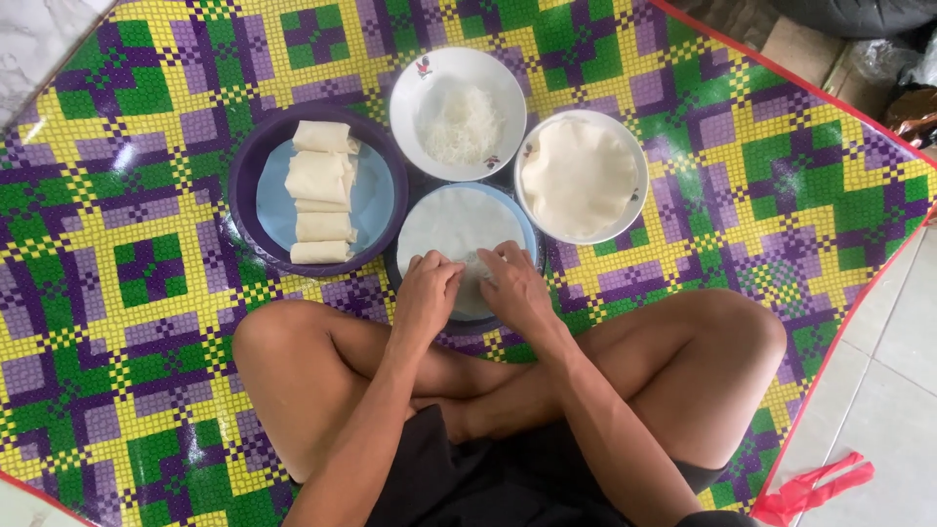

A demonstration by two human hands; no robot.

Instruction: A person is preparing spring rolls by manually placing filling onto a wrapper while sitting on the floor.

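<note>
A thin white wrapper sheet (451, 224) lies flat on a blue plate (528, 226) in front of my crossed legs. My left hand (427, 293) and my right hand (514, 285) rest side by side on the sheet's near edge, fingers bent and pinching it. What lies under the fingers is hidden. To the left, a dark purple plate (252, 171) holds several rolled white wrappers (320, 190). Behind stands a white bowl (415, 83) of shredded white filling (461, 125). At the right a white bowl holds stacked wrapper sheets (578, 174).
Everything sits on a woven mat (732, 146) checked in green, purple and yellow with a red border. Pale floor tiles (898, 371) lie to the right, with a red plastic strip (815, 488) on them. Dark bags (903, 78) stand at the top right corner.
</note>
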